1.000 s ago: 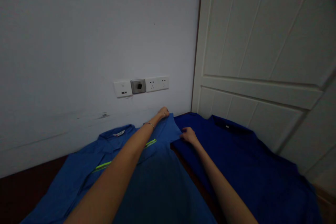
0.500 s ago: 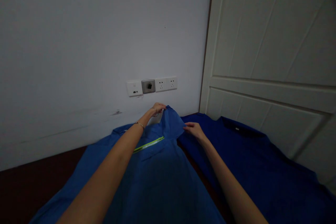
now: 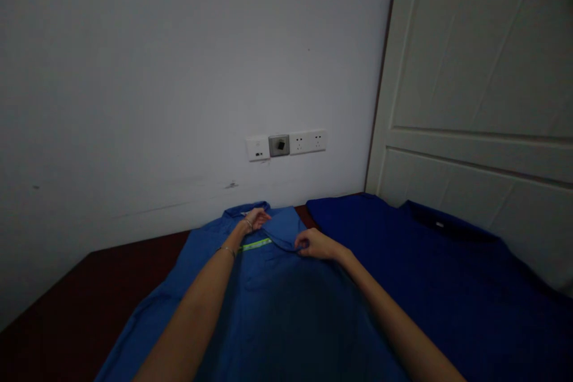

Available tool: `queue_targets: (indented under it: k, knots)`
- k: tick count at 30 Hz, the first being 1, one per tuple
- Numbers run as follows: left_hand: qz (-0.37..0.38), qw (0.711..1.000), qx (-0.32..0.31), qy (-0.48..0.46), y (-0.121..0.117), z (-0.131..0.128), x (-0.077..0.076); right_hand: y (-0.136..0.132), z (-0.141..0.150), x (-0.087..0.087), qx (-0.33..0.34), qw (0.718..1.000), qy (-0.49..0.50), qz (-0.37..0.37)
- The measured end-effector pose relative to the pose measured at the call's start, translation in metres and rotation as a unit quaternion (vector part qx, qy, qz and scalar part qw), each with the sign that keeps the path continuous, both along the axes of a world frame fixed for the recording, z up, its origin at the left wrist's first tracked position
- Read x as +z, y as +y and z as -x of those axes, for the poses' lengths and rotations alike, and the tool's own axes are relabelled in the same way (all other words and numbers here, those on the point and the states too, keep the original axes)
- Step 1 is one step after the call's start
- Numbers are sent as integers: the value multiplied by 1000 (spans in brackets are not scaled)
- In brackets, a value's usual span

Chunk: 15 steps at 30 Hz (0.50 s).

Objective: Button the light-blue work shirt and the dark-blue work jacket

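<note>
A medium-blue work shirt (image 3: 268, 310) lies spread out in front of me, its collar toward the wall. A yellow-green reflective strip (image 3: 256, 245) crosses its chest. Part of its upper right side is folded inward as a flap (image 3: 283, 225). My left hand (image 3: 256, 219), with bangles at the wrist, is closed at the flap's left edge, just below the collar; its fingertips are partly hidden. On the flap's lower right edge, my right hand (image 3: 316, 243) pinches the cloth between thumb and fingers.
A darker blue garment (image 3: 403, 274) is spread to the right, below a white panelled door (image 3: 470, 161). Dark reddish-brown surface (image 3: 111, 286) shows at left. Wall sockets (image 3: 308, 141) and a grey switch plate (image 3: 279, 145) sit above the collar on the white wall.
The raised blue cloth has come down and now lies folded inward over the shirt's chest. Both hands have lowered with it. The view has turned slightly left.
</note>
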<state>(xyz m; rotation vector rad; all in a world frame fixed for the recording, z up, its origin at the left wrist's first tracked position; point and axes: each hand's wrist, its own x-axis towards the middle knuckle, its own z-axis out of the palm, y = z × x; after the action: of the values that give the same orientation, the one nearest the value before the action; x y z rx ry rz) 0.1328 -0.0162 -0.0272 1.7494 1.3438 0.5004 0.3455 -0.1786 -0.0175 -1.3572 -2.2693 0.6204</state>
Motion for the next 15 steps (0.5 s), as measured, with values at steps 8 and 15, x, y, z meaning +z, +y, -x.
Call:
queue_targets:
  k: [8, 15]
  knots:
    - [23, 997, -23, 68, -6, 17, -14, 3, -3, -12, 59, 989, 16, 135]
    - [-28, 986, -41, 162, -6, 6, -7, 11, -37, -10, -235, 971, -29, -15]
